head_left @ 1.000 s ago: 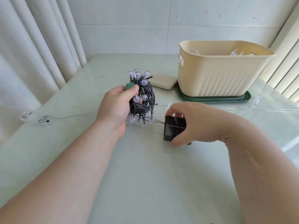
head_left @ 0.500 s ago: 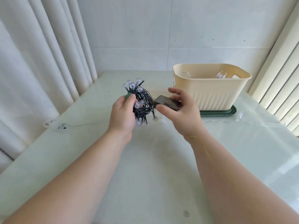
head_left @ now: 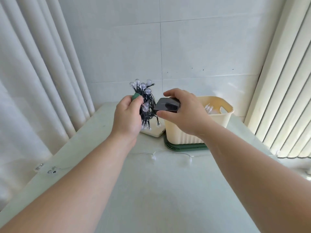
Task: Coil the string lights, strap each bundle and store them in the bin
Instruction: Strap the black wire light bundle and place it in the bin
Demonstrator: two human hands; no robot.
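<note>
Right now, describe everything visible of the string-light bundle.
The string-light bundle is a coil of dark wire studded with clear round bulbs, clustered at top and bottom. The left hand grips it upright above the table, a green piece under the thumb. The black box in the right hand is close beside it.

A home room, by the look of it — long white pleated curtains (head_left: 33, 81) on one side, cream vertical blinds (head_left: 286, 81) on the other, a pale tiled wall (head_left: 202, 47) behind a glossy pale-green table (head_left: 159, 190).

Bare left grip (head_left: 127, 116) and right grip (head_left: 185, 115), bare forearms (head_left: 84, 174)
</note>
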